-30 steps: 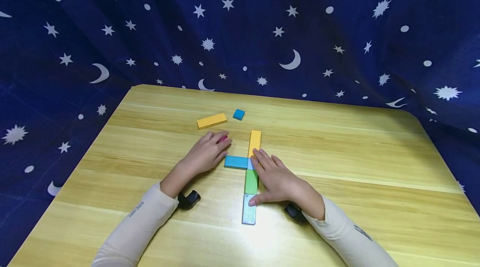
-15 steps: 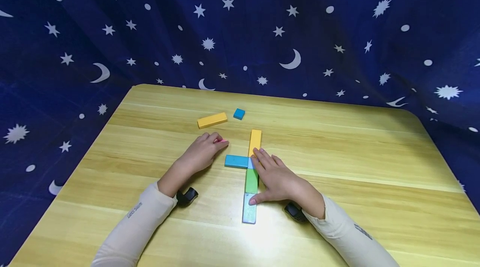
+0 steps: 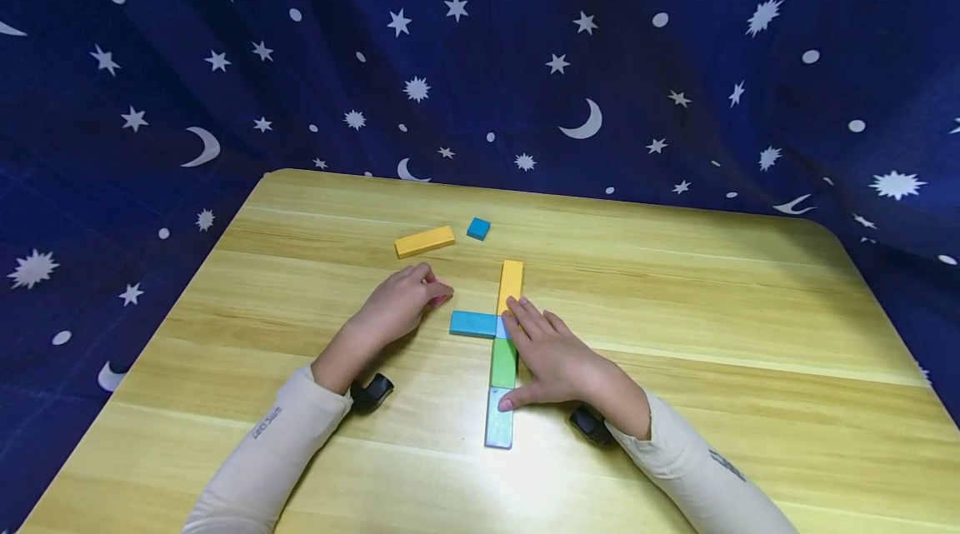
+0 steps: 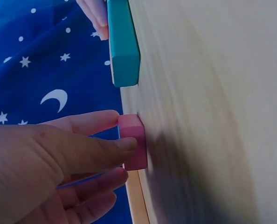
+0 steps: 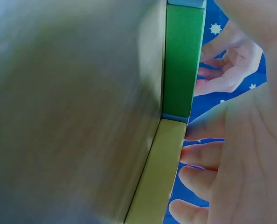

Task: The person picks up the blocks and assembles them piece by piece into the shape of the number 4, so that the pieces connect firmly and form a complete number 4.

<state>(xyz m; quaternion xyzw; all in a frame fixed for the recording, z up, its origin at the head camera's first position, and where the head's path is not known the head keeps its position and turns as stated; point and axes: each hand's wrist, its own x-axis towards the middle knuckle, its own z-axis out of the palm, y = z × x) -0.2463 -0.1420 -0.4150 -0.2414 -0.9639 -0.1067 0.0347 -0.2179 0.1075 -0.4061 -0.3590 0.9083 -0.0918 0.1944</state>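
My left hand [image 3: 393, 306] pinches a small pink block [image 4: 139, 157] between thumb and fingers, low over the wooden tabletop. In the head view most of that block is hidden by the hand. My right hand [image 3: 558, 363] lies with fingers extended over a row of flat blocks. Its fingertips touch the yellow block [image 3: 511, 280] and a pale blue square [image 3: 501, 328], while the thumb rests on a light blue block [image 3: 498, 430]. Between these sits a green block [image 3: 503, 363]. A blue block [image 3: 472, 324] juts left from the pale blue square.
Behind the left hand lie a loose orange-yellow block [image 3: 424, 242] and a small blue square block [image 3: 477, 228]. The wooden table [image 3: 712, 292] ends at a dark blue curtain [image 3: 480, 42] with stars and moons.
My left hand has curled its fingers in around the pink block and drawn it slightly toward me and to the left. The right hand and the row of blocks have stayed put.
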